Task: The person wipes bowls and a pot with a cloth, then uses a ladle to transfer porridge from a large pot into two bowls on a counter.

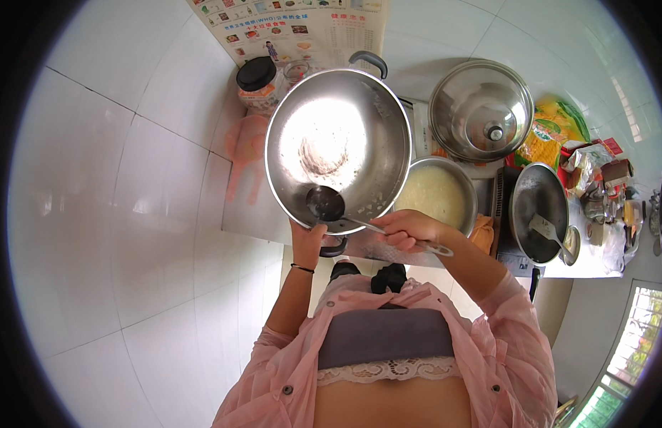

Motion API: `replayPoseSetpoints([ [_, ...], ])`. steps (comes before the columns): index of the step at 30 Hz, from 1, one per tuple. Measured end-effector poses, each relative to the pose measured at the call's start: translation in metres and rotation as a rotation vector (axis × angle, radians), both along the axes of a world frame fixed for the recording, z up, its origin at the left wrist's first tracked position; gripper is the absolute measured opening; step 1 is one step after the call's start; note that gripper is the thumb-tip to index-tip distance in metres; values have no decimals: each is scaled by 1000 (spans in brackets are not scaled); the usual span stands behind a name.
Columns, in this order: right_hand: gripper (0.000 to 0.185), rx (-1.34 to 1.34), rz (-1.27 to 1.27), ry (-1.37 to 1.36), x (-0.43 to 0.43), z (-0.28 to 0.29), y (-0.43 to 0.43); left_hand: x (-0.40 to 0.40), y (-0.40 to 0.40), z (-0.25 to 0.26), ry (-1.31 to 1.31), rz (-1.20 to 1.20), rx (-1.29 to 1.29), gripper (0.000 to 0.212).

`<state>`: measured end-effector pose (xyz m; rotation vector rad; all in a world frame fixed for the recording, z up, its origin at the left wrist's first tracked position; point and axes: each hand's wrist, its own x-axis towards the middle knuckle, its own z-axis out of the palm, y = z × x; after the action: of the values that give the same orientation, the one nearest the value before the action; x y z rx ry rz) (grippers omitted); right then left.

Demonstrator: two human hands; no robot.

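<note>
A large steel pot [384, 144] with two dark side handles stands before me, its inside wet with a little residue. My left hand [308, 235] grips its near rim, thumb over the edge. In my right hand [408, 230] is the metal handle of a ladle [325, 203], whose dark bowl lies inside the pot near the rim. Just right of the pot, partly behind it, a steel basin [471, 187] holds a pale yellow, lumpy liquid [432, 195].
A glass lid [481, 109] leans behind the basin. Further right, a dark wok [539, 208] with a spatula [545, 227] sits on a cooker, beside food packets [545, 134] and jars. A black-lidded jar [256, 75] and pink plastic item [248, 142] are at the left wall.
</note>
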<state>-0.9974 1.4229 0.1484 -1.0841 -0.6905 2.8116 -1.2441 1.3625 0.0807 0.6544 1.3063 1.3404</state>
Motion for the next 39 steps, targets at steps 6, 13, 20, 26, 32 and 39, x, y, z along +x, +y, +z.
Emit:
replayPoseSetpoints([
  [6,50,776,-184,-534,80,25,-57,-2,-7,-6,17,24,-41,65],
  [13,60,1308,504,-1395,162,30,-110,-2,-4,-5,39,4,-73,61],
  [20,65,1731,293,-797,45,-20,-58,-1,-6,-10,48,-4,-88,56],
  [26,61,1773,473,-693,42,-49,-32,4,-4,-1,1,10,-95,55],
  [32,53,1755,734,-1021,120,18,-20,12,-12,-11,-42,97,-102,50],
  [39,46,1790,556,-1164,128,66,-18,7,-14,-22,-23,122,-97,47],
])
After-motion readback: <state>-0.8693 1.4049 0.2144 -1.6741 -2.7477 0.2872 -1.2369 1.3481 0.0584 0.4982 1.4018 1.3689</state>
